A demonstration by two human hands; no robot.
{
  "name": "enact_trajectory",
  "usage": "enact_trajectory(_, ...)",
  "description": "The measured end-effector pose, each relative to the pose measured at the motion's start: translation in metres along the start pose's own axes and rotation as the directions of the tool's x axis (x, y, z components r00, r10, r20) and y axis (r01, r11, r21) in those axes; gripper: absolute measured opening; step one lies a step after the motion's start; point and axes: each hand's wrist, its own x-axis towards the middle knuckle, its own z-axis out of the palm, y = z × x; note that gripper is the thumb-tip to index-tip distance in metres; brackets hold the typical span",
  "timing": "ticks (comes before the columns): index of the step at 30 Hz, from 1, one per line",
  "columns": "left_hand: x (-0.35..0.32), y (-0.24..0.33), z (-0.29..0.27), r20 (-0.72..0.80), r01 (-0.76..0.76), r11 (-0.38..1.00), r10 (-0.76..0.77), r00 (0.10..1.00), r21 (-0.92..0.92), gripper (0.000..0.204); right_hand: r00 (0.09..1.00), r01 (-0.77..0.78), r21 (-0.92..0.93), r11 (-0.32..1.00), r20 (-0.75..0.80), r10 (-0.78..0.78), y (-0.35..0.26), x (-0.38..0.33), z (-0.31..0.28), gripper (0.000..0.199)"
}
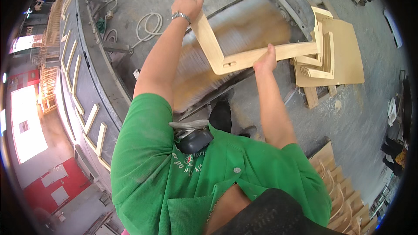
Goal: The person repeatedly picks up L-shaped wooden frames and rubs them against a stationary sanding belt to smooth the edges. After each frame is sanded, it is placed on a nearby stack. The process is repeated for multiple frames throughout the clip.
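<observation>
A pale L-shaped wooden frame piece (pixel 244 57) with a rounded corner and a slot near that corner is held over a sanding machine's wide belt or roller (pixel 248 15), whose surface is smeared by motion. My left hand (pixel 188 6), with a metal watch on its wrist, is closed around the far end of the short arm. On the long arm, my right hand (pixel 266 61) grips from the near side, thumb up along the wood. Whether the wood touches the blurred surface I cannot tell. The long arm's right end overlaps a stack of similar wooden frames (pixel 328 56) in view.
The stack sits on a tan board (pixel 350 52) over a wooden pallet (pixel 311 97). A long dark conveyor (pixel 89 82) carrying wooden strips curves along the left. A pale hose (pixel 148 26) lies coiled on the floor. More wooden parts (pixel 344 191) stand at lower right.
</observation>
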Motion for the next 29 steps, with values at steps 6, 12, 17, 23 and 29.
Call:
enact_trajectory(6,-0.079,0.027,0.044,0.156,-0.033,0.999,0.033,0.987,-0.002,0.040,0.989,-0.045,-0.069,0.997,-0.143,0.035,-0.033,-0.033,-0.087,0.061)
enact_trajectory(12,-0.208,0.063,0.061,-0.067,-0.129,0.987,0.123,0.990,-0.094,0.052,0.987,0.072,-0.146,0.987,-0.129,-0.092,-0.113,-0.093,-0.197,0.058)
enact_trajectory(17,-0.224,0.081,0.059,0.015,-0.072,0.979,0.076,0.997,-0.189,0.072,0.834,0.379,-0.216,0.900,0.501,-0.231,-0.179,-0.158,-0.212,0.052)
enact_trajectory(23,-0.102,0.021,0.044,-0.095,0.060,0.759,-0.159,0.983,-0.648,0.064,0.406,0.766,-0.177,0.618,0.878,-0.252,-0.099,-0.152,-0.114,0.046)
enact_trajectory(29,-0.001,0.002,0.006,-0.183,-0.063,0.862,-0.035,0.982,-0.503,0.066,0.466,0.684,-0.117,0.720,0.830,-0.308,-0.059,-0.132,-0.032,0.046)
